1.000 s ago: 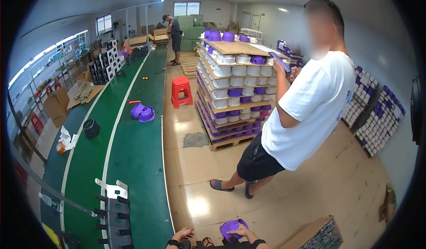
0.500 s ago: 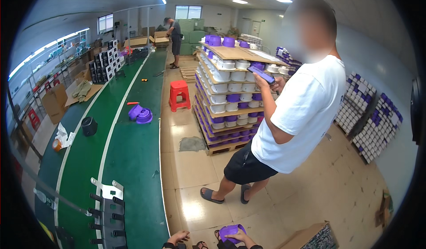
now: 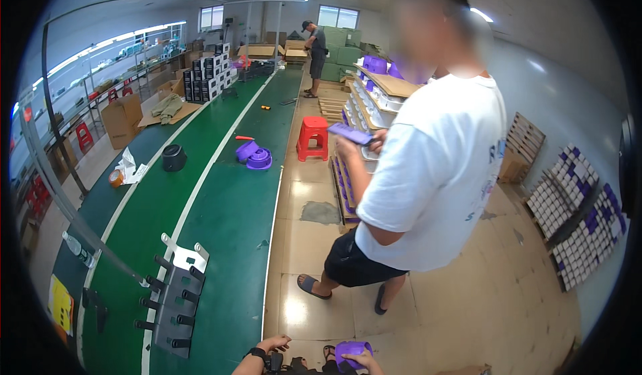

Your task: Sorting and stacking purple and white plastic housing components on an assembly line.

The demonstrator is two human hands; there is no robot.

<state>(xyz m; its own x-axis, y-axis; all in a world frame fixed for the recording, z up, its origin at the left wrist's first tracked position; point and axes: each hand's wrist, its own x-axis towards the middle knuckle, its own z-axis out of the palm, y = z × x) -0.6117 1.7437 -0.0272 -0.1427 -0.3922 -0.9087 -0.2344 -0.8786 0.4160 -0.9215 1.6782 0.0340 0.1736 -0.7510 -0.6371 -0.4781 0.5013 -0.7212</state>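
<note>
At the lower edge, my right hand (image 3: 363, 359) grips the rim of a purple plastic bowl-shaped part (image 3: 350, 349), held low over the floor by my feet. My left hand (image 3: 275, 343) hangs to the left of it, near the green bench's edge, fingers loosely apart and holding nothing. A dark band circles my left wrist. On the bench (image 3: 231, 241), two similar purple parts (image 3: 259, 159) lie farther off beside a small red-handled thing (image 3: 245, 138). Nearer stands a grey rack with black pegs and a white bracket (image 3: 179, 301).
A person in a white shirt (image 3: 428, 174) stands close on the right, holding a phone (image 3: 350, 134). Behind are a red stool (image 3: 313, 138) and stacked pallets (image 3: 378, 101) of white and purple parts. A black cup (image 3: 174, 158), tape roll (image 3: 116, 178) and bottle (image 3: 78, 249) stand along the bench.
My view has turned left, so the bench sits farther right in it. My left hand's fingers reach out more. The purple part stays in my right hand.
</note>
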